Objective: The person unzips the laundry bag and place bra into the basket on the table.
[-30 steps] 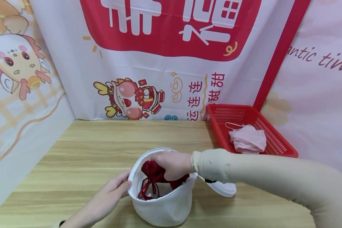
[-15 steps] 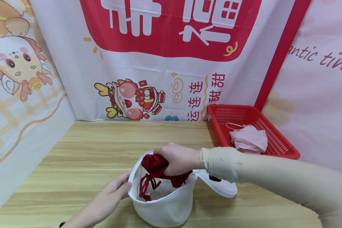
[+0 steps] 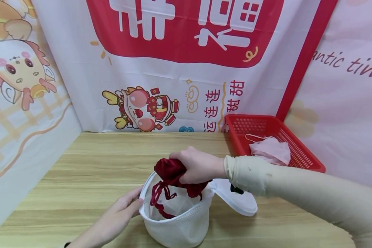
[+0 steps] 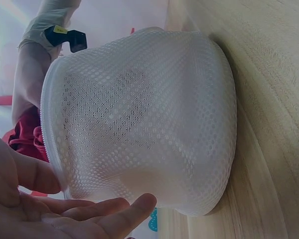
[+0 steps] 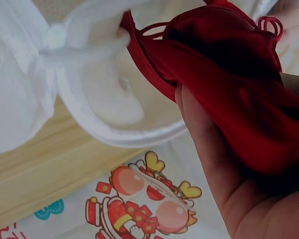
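A white mesh laundry bag (image 3: 180,230) stands upright on the table with its top open and its round lid (image 3: 244,204) hanging out to the right. At the bag's left rim, my left hand (image 3: 124,210) holds the edge between thumb and fingers; the left wrist view shows the thumb (image 4: 40,175) at the zip edge. My right hand (image 3: 199,166) grips a dark red bra (image 3: 169,170), bunched up, over the mouth of the bag. Thin red straps dangle from it into the opening. In the right wrist view, the bra (image 5: 229,84) shows a cup-like fold and thin loops.
A red plastic basket (image 3: 308,156) stands at the back right with a crumpled pink cloth item (image 3: 271,150) in it, partly behind my right sleeve. Printed cloth walls (image 3: 136,72) close off the back and sides of the wooden table (image 3: 90,165).
My right hand has risen and moved slightly right with the bra, from inside the bag to over its rim. The left hand has stayed at the bag's edge.
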{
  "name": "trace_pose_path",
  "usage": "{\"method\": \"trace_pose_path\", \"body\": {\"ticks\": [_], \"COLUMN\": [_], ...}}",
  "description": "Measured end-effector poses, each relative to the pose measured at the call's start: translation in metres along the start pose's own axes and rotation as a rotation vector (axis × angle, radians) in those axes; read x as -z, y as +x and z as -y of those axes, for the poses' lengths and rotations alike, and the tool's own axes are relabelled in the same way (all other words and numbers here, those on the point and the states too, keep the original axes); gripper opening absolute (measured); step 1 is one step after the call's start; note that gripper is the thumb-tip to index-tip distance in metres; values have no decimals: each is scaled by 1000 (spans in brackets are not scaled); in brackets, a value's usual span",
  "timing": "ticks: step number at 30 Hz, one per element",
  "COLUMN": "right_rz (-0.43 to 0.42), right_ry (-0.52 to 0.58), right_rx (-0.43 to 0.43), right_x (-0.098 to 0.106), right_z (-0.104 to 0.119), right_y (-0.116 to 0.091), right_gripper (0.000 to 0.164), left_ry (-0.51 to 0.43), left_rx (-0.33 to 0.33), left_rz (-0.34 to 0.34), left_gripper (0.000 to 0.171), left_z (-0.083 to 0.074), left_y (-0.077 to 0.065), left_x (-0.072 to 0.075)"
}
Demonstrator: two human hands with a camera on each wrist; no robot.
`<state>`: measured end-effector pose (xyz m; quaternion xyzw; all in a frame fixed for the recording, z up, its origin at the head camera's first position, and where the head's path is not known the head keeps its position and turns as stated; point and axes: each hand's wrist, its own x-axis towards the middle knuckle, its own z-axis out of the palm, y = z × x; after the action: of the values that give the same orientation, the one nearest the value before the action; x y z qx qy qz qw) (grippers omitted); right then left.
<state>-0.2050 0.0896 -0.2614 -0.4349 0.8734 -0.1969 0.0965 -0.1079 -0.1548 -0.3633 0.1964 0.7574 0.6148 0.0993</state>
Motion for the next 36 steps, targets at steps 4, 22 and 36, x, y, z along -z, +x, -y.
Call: {"method": "trace_pose_path", "body": {"ticks": [4,22,36], "right_rz": [-21,-185,-303], "right_ry": [11,-23,-26], "right_rx": [2,4,-35], "right_x": [8,42,68], "right_z": [1,-3,-22], "right_y": [-1,-5,-8], "right_gripper": [27,38,34], "left_ry": [4,-9,-4], "left_rx": [-6,-2,-13], "left_rz": [-3,-5,16], "left_gripper": [49,50,49], "left_z": [1,1,2], "left_y": [-1,1,2], "left_x": [0,0,0]}}
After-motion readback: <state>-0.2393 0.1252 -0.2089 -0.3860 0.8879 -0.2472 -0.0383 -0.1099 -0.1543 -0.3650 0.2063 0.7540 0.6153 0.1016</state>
